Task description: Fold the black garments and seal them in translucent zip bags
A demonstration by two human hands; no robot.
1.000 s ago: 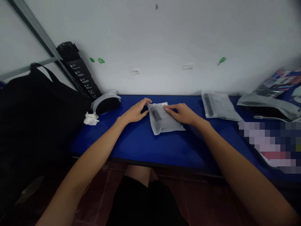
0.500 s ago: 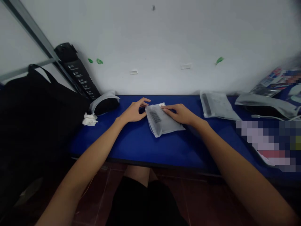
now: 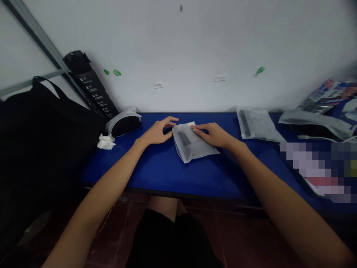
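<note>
A frosted zip bag (image 3: pixel 199 147) with dark printed text lies flat on the blue table (image 3: pixel 167 173). A small white label or card (image 3: pixel 192 124) shows at its far edge. My left hand (image 3: pixel 159 131) is at the bag's left corner, fingers apart and curved, with nothing seen between them. From the right, my right hand (image 3: pixel 213 134) rests on top of the bag, its fingertips beside the white label. Its fingers are stretched out and do not wrap round anything.
At left are a black bag (image 3: pixel 44 130), a black bottle (image 3: pixel 93 87), a pouch with something black (image 3: pixel 125 123) and crumpled tissue (image 3: pixel 106 142). More frosted bags (image 3: pixel 258 124) (image 3: pixel 315 124), a cable (image 3: pixel 315 138) and a blurred flat item lie at right. A white wall stands behind.
</note>
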